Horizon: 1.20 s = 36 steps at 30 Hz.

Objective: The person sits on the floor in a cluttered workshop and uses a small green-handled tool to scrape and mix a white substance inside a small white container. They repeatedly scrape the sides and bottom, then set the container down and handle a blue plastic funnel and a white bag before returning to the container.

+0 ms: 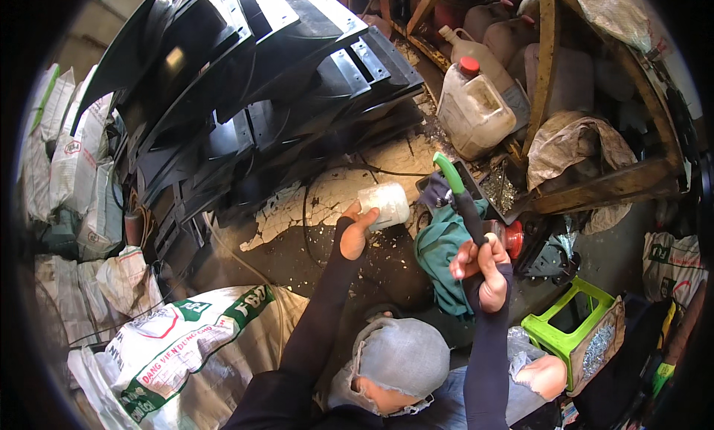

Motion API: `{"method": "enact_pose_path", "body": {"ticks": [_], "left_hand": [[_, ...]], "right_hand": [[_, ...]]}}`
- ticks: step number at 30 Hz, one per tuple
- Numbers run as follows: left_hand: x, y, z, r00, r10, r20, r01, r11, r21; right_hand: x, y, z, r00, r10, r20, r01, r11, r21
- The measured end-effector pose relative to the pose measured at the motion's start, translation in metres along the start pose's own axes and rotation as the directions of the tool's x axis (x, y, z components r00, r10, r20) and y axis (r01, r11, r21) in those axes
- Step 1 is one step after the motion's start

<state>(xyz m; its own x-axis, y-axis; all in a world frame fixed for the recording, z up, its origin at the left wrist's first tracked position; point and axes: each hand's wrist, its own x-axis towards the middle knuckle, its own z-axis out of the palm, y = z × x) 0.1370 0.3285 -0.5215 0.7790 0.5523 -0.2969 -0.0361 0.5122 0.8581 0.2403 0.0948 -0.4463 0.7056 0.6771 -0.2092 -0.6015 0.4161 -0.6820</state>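
My left hand (357,233) is closed around a whitish plastic jar (385,205), held tilted above the dirty floor. To the right, my right hand (483,274) pinches the lower end of a long dark piece with a curved bright green end (448,172); its exact kind is unclear. Thumb and index finger meet on it, while the other fingers curl loosely. Just left of that hand a green cloth (445,255) lies bunched. Beside my fingers sits a clear container with a red part (513,239), partly hidden by the hand and the dark piece.
Stacked black curved panels (260,110) fill the far left. A dirty jug with a red cap (476,110) stands by a wooden frame (595,192). Small screws lie on a green stool (569,333) at right. White printed sacks (186,348) lie at left. Hoses cross the floor.
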Motion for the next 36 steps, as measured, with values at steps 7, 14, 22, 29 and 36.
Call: {"method": "enact_pose_path", "body": {"ticks": [7,14,22,29,36], "left_hand": [[-0.001,-0.02,-0.008,0.996,-0.006,0.088,0.021,0.984,-0.178],[-0.006,-0.021,0.009,0.998,-0.058,0.014,0.06,0.958,-0.281],[-0.02,-0.004,0.025,0.991,-0.109,-0.084,0.109,0.994,0.004],[-0.011,-0.003,0.009,0.996,-0.062,-0.07,0.063,0.998,0.026],[-0.038,0.008,0.037,0.999,-0.045,0.031,0.044,0.999,0.006]], "right_hand": [[0.019,0.026,0.035,0.985,0.027,-0.171,-0.143,0.683,-0.716],[0.015,0.018,0.03,0.954,-0.263,0.142,0.178,0.883,0.435],[0.029,0.011,0.03,0.979,-0.199,-0.035,0.202,0.959,0.199],[0.025,0.03,0.003,0.919,-0.087,-0.386,-0.102,0.89,-0.444],[0.059,0.073,-0.011,0.96,-0.006,-0.28,0.013,1.0,0.022]]}}
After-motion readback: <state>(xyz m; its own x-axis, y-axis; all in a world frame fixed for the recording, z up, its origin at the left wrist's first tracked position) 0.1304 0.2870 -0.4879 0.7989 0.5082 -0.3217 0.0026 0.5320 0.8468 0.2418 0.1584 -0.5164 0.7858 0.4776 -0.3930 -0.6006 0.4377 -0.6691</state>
